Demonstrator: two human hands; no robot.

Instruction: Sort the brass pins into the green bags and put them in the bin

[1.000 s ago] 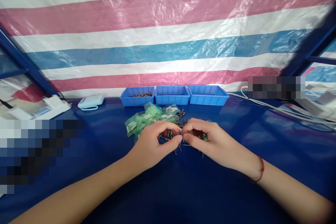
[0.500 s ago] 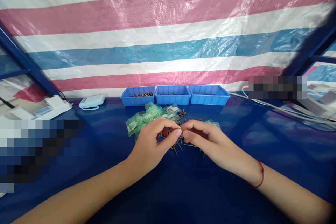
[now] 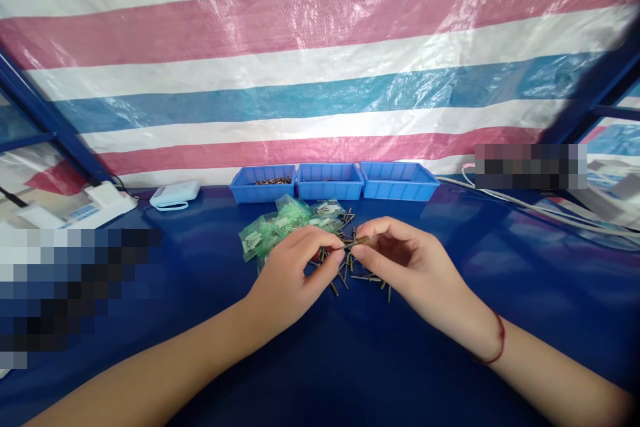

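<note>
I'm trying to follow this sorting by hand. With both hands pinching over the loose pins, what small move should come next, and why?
Probably draw the hands apart a little, lifting the one pin clear of the pile. The left hand and right hand meet fingertip to fingertip on it, just above the scattered pins, so it can easily snag others. The green bags and blue bins lie just beyond.

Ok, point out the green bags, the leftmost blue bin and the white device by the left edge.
green bags (image 3: 280,223), head view, on the middle of the pile.
leftmost blue bin (image 3: 260,192), head view, on its front wall.
white device (image 3: 175,194), head view, on its top face.
</note>
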